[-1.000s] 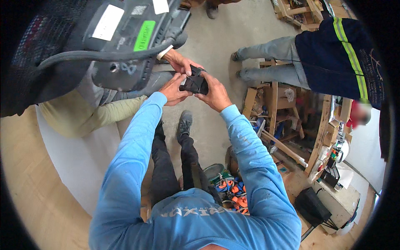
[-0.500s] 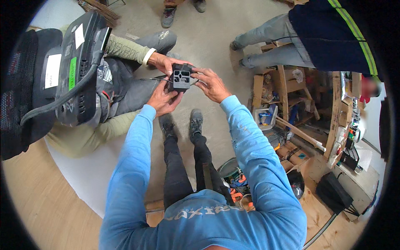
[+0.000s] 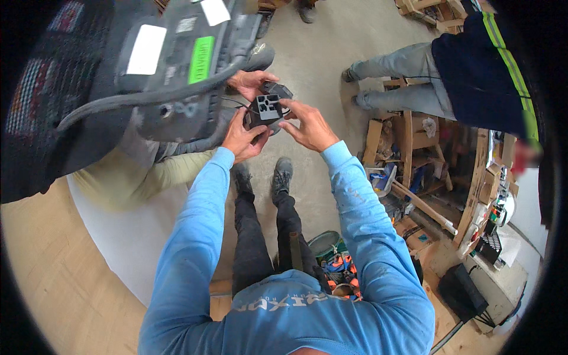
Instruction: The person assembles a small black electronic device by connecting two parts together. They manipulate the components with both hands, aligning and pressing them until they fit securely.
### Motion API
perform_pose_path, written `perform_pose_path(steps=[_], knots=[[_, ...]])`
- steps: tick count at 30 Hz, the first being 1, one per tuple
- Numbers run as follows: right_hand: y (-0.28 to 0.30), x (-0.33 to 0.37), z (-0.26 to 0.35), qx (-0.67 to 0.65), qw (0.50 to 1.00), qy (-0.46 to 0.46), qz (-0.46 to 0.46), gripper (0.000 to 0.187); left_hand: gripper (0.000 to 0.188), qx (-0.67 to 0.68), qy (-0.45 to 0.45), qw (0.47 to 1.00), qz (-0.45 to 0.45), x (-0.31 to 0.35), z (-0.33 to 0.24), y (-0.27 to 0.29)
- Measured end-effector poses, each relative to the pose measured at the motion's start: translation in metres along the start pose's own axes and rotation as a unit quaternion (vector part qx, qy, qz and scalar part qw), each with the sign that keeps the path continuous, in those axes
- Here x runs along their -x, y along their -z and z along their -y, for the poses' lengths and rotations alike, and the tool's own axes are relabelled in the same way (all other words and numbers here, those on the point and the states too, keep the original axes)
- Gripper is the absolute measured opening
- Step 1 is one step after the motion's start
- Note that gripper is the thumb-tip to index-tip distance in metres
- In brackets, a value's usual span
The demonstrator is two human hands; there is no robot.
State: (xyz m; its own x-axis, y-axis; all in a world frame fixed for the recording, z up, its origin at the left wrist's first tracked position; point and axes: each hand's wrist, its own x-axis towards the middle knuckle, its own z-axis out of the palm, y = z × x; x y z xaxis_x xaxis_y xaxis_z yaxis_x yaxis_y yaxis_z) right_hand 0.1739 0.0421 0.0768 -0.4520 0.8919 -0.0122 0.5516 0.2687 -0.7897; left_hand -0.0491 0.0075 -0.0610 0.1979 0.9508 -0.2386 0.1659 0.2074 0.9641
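A small black box (image 3: 269, 107) with a grey, cut-out face is between my two hands. My left hand (image 3: 244, 141) is closed on its lower left side, the thumb and fingers wrapped about it. My right hand (image 3: 312, 125) grips its right edge, with forefinger and thumb at the side. Just beyond it, a co-worker's hand (image 3: 251, 84) is beside a second black piece (image 3: 276, 90). A thin dark cable (image 3: 235, 102) runs to the box from the left.
The co-worker's black backpack unit (image 3: 171, 65) with a thick hose crowds the left. Another person's legs (image 3: 408, 94) stand at the right, by a wooden shelf (image 3: 408, 148) of clutter. A bucket of straps (image 3: 340, 260) is near my feet.
The box's grey face has tilted, and the black piece at its far side now shows apart from it. The co-worker's backpack has come closer and hides more of their arms.
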Motion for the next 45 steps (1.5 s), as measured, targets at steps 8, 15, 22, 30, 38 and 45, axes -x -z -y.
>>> perform_pose_path(steps=[8,15,22,30,38,45], knots=[[-0.012,0.003,0.034,0.158,0.987,0.006,0.001,0.063,0.074,0.136,0.082,0.985,0.063,0.013,-0.016,-0.003],[0.011,-0.014,0.019,0.265,0.957,-0.038,0.115,0.071,0.058,-0.105,-0.052,0.992,-0.035,0.012,-0.014,-0.005],[0.013,-0.024,0.003,0.239,0.963,0.008,0.126,0.068,0.062,-0.115,-0.051,0.992,-0.025,0.008,-0.014,-0.006],[0.02,-0.024,-0.01,0.266,0.941,0.008,0.211,0.075,0.063,-0.201,-0.036,0.979,-0.024,0.009,-0.027,-0.005],[0.002,-0.018,-0.029,0.168,0.968,-0.09,0.161,0.071,0.062,-0.289,-0.009,0.957,0.019,-0.008,-0.031,-0.012],[-0.004,-0.017,-0.034,0.194,0.964,-0.062,0.172,0.074,0.061,-0.23,-0.042,0.971,0.053,-0.017,-0.01,-0.011]])
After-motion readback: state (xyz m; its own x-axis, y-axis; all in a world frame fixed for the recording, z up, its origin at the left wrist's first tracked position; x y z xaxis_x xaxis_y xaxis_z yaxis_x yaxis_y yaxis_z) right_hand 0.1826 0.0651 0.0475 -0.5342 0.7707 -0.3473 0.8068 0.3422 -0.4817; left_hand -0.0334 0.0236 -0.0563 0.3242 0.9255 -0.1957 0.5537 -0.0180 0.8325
